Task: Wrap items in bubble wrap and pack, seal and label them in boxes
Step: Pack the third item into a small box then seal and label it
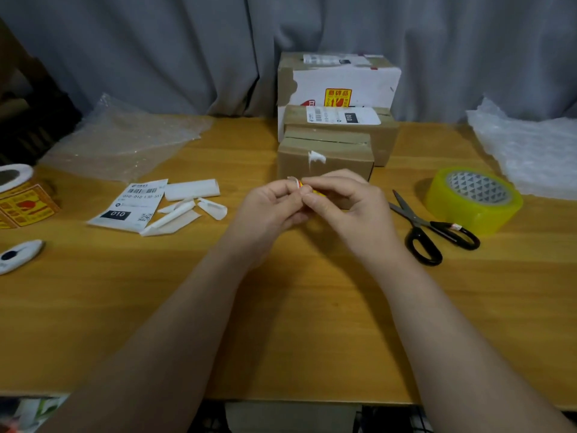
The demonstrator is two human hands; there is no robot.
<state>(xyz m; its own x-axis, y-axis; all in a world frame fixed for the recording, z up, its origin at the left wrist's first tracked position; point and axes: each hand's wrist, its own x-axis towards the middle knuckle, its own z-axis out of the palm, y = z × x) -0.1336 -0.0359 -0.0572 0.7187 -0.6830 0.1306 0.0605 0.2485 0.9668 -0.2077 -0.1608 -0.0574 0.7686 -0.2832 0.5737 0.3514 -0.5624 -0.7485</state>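
Note:
My left hand (pixel 271 207) and my right hand (pixel 340 201) meet above the table's middle, both pinching a small yellow-and-red sticker (pixel 300 184) with a white backing edge. Right behind them stands a small taped brown box (pixel 324 154) with a white paper scrap on its front. Behind it is a second brown box (pixel 368 126) with a shipping label on top. At the back is a larger white-faced box (pixel 340 79) bearing a yellow fragile sticker.
Scissors (pixel 431 229) and a yellow tape roll (pixel 474 198) lie at the right, bubble wrap (pixel 530 151) beyond them. At the left are a shipping label sheet (pixel 131 204), torn backing strips (pixel 187 204), a sticker roll (pixel 18 195), clear bubble wrap (pixel 125 139) and a white device (pixel 18 254).

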